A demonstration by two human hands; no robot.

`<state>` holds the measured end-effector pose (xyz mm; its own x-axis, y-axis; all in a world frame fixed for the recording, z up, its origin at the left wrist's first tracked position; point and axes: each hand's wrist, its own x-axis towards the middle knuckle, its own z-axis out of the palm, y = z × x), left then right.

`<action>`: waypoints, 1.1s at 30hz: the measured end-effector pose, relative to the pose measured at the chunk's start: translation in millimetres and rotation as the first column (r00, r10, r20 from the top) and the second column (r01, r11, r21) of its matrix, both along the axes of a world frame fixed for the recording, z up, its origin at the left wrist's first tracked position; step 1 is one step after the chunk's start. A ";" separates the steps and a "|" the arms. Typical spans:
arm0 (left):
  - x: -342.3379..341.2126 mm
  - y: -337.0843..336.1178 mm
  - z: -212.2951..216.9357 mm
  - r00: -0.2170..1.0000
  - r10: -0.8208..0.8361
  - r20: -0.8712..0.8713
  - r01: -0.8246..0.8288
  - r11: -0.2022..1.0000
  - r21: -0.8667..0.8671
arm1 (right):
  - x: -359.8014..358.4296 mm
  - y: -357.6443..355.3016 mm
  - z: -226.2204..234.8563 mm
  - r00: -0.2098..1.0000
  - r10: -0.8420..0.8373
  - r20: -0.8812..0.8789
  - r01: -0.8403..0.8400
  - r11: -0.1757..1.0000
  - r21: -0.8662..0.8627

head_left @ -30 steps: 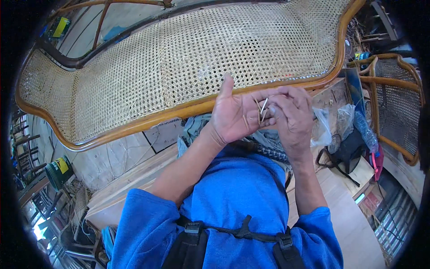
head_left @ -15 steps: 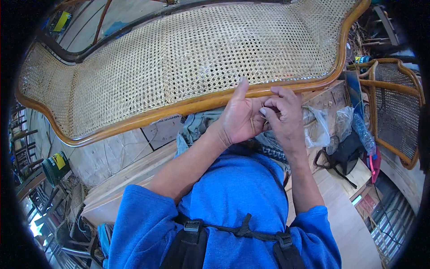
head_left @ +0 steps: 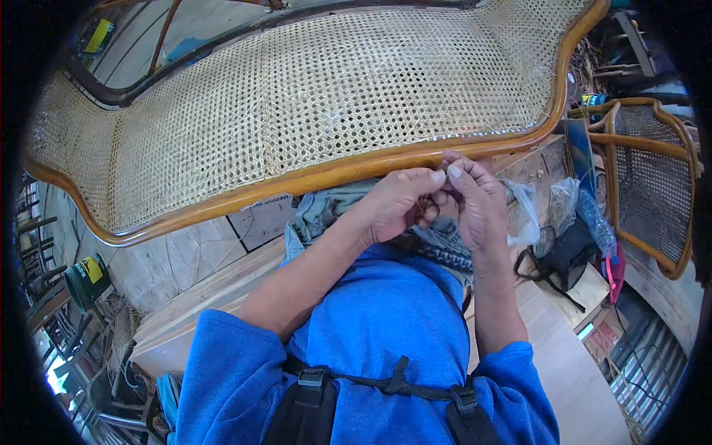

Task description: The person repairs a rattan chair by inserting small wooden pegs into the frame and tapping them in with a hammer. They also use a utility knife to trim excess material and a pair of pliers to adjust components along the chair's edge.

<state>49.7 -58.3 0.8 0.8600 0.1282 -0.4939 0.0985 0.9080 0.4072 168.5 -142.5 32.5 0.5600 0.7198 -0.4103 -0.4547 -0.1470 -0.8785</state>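
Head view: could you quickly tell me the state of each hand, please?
Left hand: fingers curled shut, pinching something too small to identify.
Right hand: likewise pinched closed against it.

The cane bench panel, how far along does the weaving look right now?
The woven cane panel looks fully filled across its wooden frame; no gaps show. In hand: the left hand and right hand meet just below the frame's lower rail, fingertips pinched together on something too small to make out. What remains can't be judged; the panel's right end is cut off from view.
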 end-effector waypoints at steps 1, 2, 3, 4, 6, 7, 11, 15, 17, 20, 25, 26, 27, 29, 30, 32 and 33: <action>-0.8 0.1 1.0 0.999 -0.015 -0.029 0.016 0.999 0.037 | -0.6 -1.0 -2.2 1.000 0.012 0.022 -0.012 1.000 0.000; -1.7 0.5 1.6 0.998 -0.028 -0.060 0.033 0.997 0.073 | -1.4 -3.0 -4.1 0.999 0.024 0.044 -0.024 1.000 0.000; -2.9 0.6 3.2 0.995 -0.040 -0.091 0.050 0.993 0.107 | -2.4 -5.1 -5.0 0.997 0.036 0.066 -0.036 0.999 -0.002; -2.6 -0.4 6.7 0.991 -0.028 -0.127 0.060 0.966 0.251 | -2.4 -6.9 -4.1 0.993 0.062 0.098 -0.058 0.998 -0.037; -0.3 -2.2 15.2 0.981 0.012 -0.192 0.091 0.851 0.518 | 0.1 -10.9 -1.3 0.980 0.117 0.158 -0.100 0.989 -0.110; -1.1 -2.2 14.3 0.984 -0.005 -0.179 0.110 0.802 0.587 | 2.3 -13.1 -1.5 0.978 0.146 0.149 -0.127 0.983 -0.132; 1.5 1.9 2.1 0.984 -0.084 -0.155 0.175 0.546 0.819 | 12.0 -18.5 -2.4 0.968 0.181 0.173 -0.148 0.972 -0.184; 36.4 63.4 12.6 0.962 -0.007 -0.273 0.271 0.126 0.954 | 20.6 -10.0 -4.5 0.948 0.124 0.294 -0.076 0.983 -0.169; 66.6 95.8 -2.4 0.943 -0.053 -0.327 0.325 -0.045 0.945 | 21.4 2.0 -20.5 0.854 0.137 0.502 -0.082 0.988 -0.130; 108.2 111.6 -10.4 0.811 -0.259 -0.524 0.476 -0.229 0.849 | 16.9 19.6 -20.1 0.855 0.174 0.489 -0.123 0.983 -0.135; 124.9 119.2 0.8 0.856 -0.346 -0.384 0.296 -0.281 0.913 | 19.6 28.7 -9.8 0.978 0.038 0.204 -0.017 0.994 -0.105; 112.8 125.4 -3.0 0.877 -0.387 -0.284 0.126 -0.385 0.914 | 20.5 28.2 -10.5 0.984 -0.033 0.177 0.042 0.998 -0.048; 102.8 129.8 -7.3 0.877 -0.445 -0.178 -0.060 -0.469 0.881 | 23.6 25.9 -10.0 0.982 -0.108 0.155 0.108 0.994 0.005; 71.7 108.9 -9.8 0.913 -0.389 0.125 -0.229 -0.233 0.945 | 32.4 17.6 -3.5 0.983 -0.166 0.075 0.160 0.984 0.074; 59.6 93.4 20.8 0.953 -0.298 -0.051 0.097 0.141 0.985 | 35.9 13.0 0.3 0.980 -0.196 0.029 0.192 0.976 0.103; 44.8 71.1 49.9 0.944 -0.269 -0.193 0.322 0.617 0.718 | 32.4 11.3 14.0 0.976 -0.217 -0.025 0.218 0.972 0.083; 41.0 62.9 45.2 0.962 -0.243 -0.126 0.266 0.724 0.637 | 29.7 11.5 19.1 0.974 -0.220 -0.055 0.224 0.972 0.072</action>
<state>90.7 4.6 46.0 0.8927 0.2031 -0.4024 0.3103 0.3706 0.8754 198.2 -131.0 51.6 0.6910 0.6102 -0.3876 -0.5091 0.0301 -0.8602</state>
